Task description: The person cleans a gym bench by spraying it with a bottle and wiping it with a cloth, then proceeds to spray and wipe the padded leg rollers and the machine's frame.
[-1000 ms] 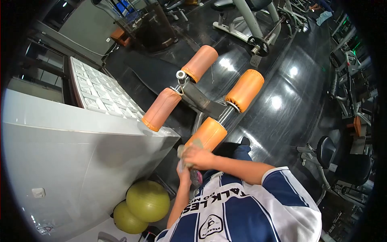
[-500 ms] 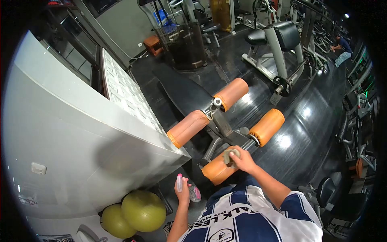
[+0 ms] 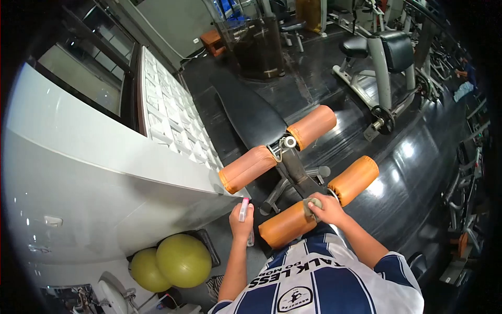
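Note:
My left hand (image 3: 240, 225) is closed around a clear spray bottle (image 3: 243, 210) with a pink tip, held upright near the white wall's corner. With my right hand (image 3: 329, 210) I press a greyish-green cloth (image 3: 312, 208) onto the lower left orange foam roller (image 3: 286, 227), close to its inner end. The lower right roller (image 3: 353, 180) lies just beyond that hand. Two more padded rollers, the upper left one (image 3: 248, 168) and the upper right one (image 3: 312, 126), sit at the end of a black bench (image 3: 251, 115). My fingers partly cover both the bottle and the cloth.
Two green exercise balls (image 3: 184, 260) rest on the floor at lower left, beside the white wall (image 3: 115, 193). A machine with a black padded seat (image 3: 396, 51) stands at upper right. A person (image 3: 467, 76) is low down at the far right edge.
My right hand and the cloth have slid along the roller toward its inner end. My left hand has moved up and slightly right with the spray bottle, which has turned. The view has shifted.

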`<state>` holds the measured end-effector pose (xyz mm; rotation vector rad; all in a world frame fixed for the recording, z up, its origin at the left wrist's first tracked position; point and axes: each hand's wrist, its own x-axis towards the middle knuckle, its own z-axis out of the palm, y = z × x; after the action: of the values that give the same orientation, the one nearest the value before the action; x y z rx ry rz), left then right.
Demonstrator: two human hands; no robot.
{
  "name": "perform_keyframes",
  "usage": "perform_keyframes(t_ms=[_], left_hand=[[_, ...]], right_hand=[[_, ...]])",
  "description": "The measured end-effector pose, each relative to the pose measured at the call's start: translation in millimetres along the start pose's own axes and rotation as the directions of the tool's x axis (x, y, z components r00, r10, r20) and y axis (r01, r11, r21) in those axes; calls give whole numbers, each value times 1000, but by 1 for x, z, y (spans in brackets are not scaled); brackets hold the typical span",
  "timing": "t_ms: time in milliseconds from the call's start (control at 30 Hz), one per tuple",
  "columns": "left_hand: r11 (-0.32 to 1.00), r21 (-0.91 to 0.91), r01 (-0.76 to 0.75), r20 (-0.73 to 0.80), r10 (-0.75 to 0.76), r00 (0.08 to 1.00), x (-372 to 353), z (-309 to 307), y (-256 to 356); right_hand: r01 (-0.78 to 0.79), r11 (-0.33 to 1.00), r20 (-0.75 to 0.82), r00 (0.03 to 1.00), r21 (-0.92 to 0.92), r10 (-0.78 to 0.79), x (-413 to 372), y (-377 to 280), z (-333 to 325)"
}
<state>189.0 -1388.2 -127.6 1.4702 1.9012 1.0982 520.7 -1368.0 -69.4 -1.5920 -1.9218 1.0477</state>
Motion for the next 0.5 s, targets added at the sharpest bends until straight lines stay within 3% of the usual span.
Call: perform_keyframes(t_ms=[67, 100, 133, 200, 367, 500], left_hand=[[998, 41, 39, -4, -39, 999, 10, 3, 9], [996, 82, 40, -23, -38, 999, 14, 3, 10], [994, 92, 57, -34, -54, 998, 15, 2, 19], [926, -185, 329, -44, -342, 939, 16, -2, 37], [902, -169, 398, -205, -427, 881, -17, 4, 25], [772, -442, 457, -206, -583, 786, -51, 6, 3]], right_hand=[[-6, 999, 199, 980, 54, -5, 17, -24, -9], [151, 989, 177, 973, -9, -147, 25, -16, -2], [157, 988, 196, 968, 0, -155, 32, -14, 1], [249, 969, 372, 900, -12, -226, 47, -12, 4], [337, 940, 575, 758, 59, -308, 77, 2, 5], [348, 934, 633, 705, 84, -319, 101, -3, 1]])
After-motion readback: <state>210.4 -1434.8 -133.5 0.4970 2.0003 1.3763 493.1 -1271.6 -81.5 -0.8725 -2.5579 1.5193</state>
